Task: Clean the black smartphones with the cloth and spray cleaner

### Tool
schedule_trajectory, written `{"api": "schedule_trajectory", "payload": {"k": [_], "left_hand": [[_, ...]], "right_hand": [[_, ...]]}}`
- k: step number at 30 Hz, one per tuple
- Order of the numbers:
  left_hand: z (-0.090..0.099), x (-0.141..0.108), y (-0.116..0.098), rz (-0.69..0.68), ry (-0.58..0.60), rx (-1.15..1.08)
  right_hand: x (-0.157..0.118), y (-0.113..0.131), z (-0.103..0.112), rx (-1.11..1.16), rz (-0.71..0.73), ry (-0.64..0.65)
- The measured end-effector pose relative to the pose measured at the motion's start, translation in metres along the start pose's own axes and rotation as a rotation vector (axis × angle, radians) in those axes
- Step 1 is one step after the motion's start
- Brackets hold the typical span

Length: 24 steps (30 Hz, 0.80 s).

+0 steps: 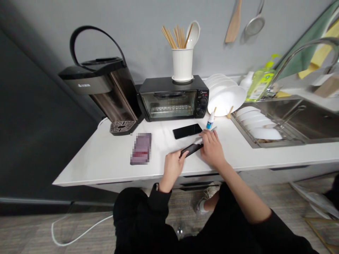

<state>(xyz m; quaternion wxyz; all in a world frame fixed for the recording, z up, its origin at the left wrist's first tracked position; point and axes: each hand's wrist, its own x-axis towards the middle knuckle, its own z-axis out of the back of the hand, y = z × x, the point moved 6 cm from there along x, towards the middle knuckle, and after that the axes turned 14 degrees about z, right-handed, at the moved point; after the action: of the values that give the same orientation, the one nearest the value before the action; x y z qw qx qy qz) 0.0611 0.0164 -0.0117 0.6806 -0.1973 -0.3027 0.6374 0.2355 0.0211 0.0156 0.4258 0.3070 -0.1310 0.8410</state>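
Bench [87, 165]: white top, set against a grey wall. At its left end, one tall black and brown dispenser [106, 86], with carrying handle and slotted drip tray. Beside it, one black toaster oven [172, 100], door shut, a wire rack visible through the glass. On the oven, one white container [182, 65] of thin wooden sticks [169, 38] and a white ladle [194, 34]. Right of the oven, white plates [226, 98] standing in a row. Farther right, one steel sink [317, 121] with white bowls [261, 121] at its left side; behind, a green pump bottle [261, 84] and a white bottle [247, 82]. On the wall, one wooden spatula [234, 26] and one strainer [255, 26].

Nearer the work: one flat black phone-like slab [187, 131], lying just beyond the hands; one small white and blue bottle [210, 121], upright, just past the right fingertips; one purple item [141, 149], pixelated, flat on the bench to the left.

Black elongated piece [191, 150], with a pale section toward its farther end: held at the front of the bench, between both hands, slanting away to the right; contact with the bench cannot be told. Left hand [174, 163]: closed about the nearer end, thumb along it. Right hand [212, 146]: fingers bent and close together over the farther end, hiding part of it
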Motion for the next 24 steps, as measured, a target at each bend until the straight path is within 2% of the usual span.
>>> {"api": "schedule_trajectory", "payload": {"k": [2,6,8,10,14,16,17,19,22,24], "left_hand": [[0.0,0.0,-0.001,-0.004,-0.002,-0.009],[-0.002,0.001,0.003,-0.015,0.036,0.067],[-0.003,0.001,0.005,-0.02,0.048,0.09],[-0.002,0.001,0.006,-0.019,0.037,0.082],[0.0,0.002,0.003,0.003,-0.006,0.022],[0.0,0.002,0.002,-0.004,-0.011,-0.006],[0.001,0.002,0.001,-0.01,-0.012,-0.017],[0.0,0.002,0.002,-0.016,-0.001,-0.009],[-0.001,0.003,0.007,-0.014,0.031,0.053],[-0.001,0.003,0.009,-0.019,0.044,0.074]], "right_hand": [[-0.001,0.012,0.002,0.04,-0.013,-0.005],[0.0,0.077,-0.005,0.209,0.13,0.063],[-0.001,0.088,-0.007,0.232,0.199,0.093],[-0.001,0.071,-0.006,0.179,0.204,0.092],[-0.002,0.007,-0.001,0.04,0.049,0.033],[-0.002,0.001,0.001,0.041,-0.008,0.003],[-0.002,0.008,0.0,0.06,-0.019,-0.009],[-0.002,0.037,-0.003,0.124,-0.005,-0.015],[-0.001,0.085,-0.008,0.224,0.105,0.044],[-0.001,0.093,-0.009,0.234,0.175,0.082]]}}
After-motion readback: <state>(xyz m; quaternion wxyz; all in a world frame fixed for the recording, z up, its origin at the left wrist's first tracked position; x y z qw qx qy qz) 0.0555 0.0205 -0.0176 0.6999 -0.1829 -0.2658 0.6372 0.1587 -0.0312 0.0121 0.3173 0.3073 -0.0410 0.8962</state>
